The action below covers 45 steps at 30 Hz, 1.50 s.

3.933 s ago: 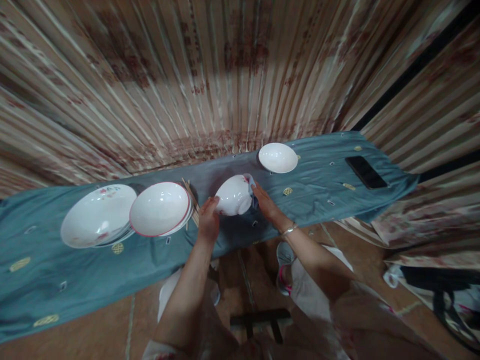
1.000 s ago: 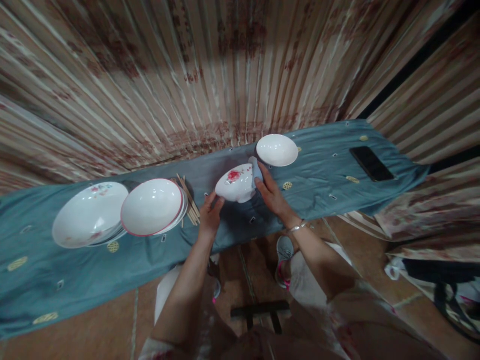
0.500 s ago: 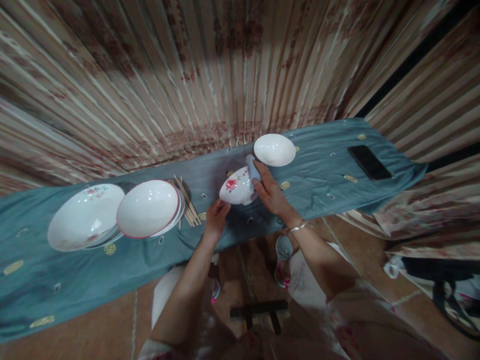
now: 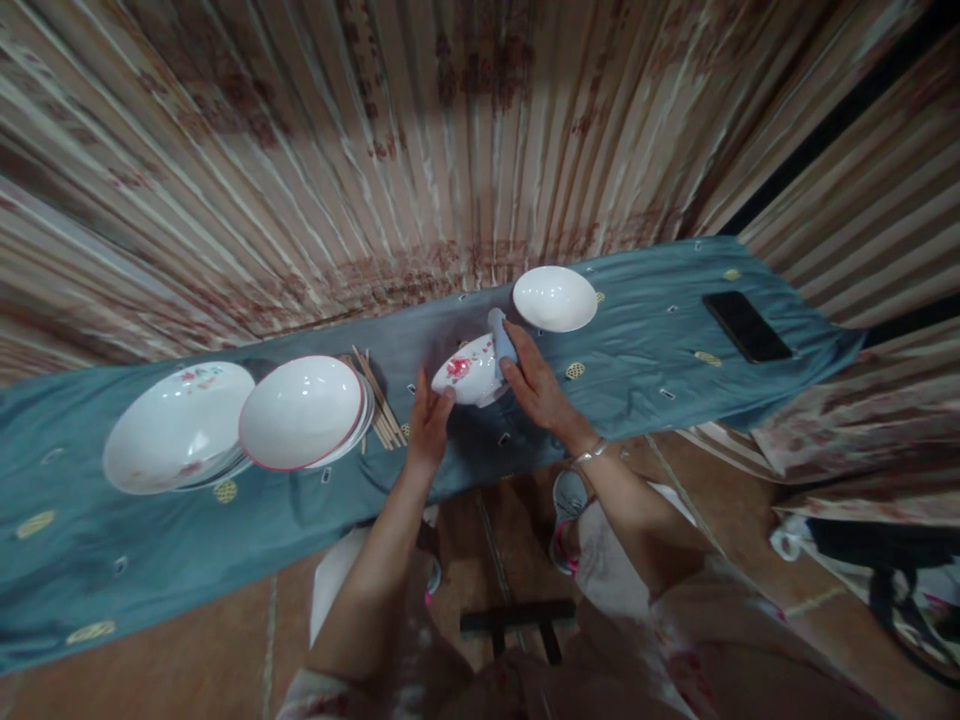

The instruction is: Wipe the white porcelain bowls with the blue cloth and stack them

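A white bowl with red flowers [image 4: 466, 370] is tilted on its side between my hands, its patterned outside facing me. My left hand [image 4: 429, 425] grips the bowl's left rim, thumb on the near side and fingers partly behind it. My right hand [image 4: 538, 385] is closed on a pale blue cloth-like piece [image 4: 503, 338], pressed against the right side of the bowl near its base. The exact kind of that piece is unclear. Just beyond my right hand, a white bowl [image 4: 555, 298] stands upright on the cloth-covered table.
On the teal tablecloth [image 4: 637, 350], a stack of large bowls [image 4: 180, 425] and a stack of red-rimmed bowls [image 4: 301, 412] stand at left. Several chopsticks [image 4: 381, 400] lie beside them. A black phone [image 4: 746, 326] rests at right. A pleated curtain [image 4: 450, 150] hangs behind.
My left hand has shifted its grip, its fingers now reaching further up behind the rim. The bowl has turned slightly, and the pale blue piece stays against it. The view has drifted slightly.
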{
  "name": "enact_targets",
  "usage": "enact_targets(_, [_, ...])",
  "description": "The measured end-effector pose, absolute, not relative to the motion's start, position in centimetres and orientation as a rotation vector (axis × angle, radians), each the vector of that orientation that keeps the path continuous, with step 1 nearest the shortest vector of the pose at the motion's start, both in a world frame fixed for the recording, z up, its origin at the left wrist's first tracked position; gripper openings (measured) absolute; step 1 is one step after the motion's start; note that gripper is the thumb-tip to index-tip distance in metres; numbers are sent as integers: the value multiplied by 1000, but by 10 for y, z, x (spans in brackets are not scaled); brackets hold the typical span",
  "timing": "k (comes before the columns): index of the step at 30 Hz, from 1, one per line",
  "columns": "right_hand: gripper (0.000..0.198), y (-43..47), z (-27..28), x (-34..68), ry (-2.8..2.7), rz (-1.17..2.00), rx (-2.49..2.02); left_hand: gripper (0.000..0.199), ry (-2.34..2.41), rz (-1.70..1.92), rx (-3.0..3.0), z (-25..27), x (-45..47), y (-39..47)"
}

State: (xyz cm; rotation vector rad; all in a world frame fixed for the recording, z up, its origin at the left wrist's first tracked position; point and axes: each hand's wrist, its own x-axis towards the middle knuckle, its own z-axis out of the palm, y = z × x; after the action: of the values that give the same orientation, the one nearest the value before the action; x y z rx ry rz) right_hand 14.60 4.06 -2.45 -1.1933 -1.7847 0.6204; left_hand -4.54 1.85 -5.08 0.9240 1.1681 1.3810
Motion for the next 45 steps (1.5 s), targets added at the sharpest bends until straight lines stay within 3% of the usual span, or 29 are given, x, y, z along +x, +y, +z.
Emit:
enact_targets(9, [63, 47, -23, 135, -1767, 579, -1171, 48, 1156, 1238, 1102, -33, -43, 8])
enact_targets(16, [61, 40, -15, 120, -1889, 510, -1137, 36, 1179, 1418, 1301, -16, -44, 9])
enact_targets(45, [52, 34, -3, 104, -2091, 373, -1035, 34, 1140, 1412, 1079, -24, -50, 13])
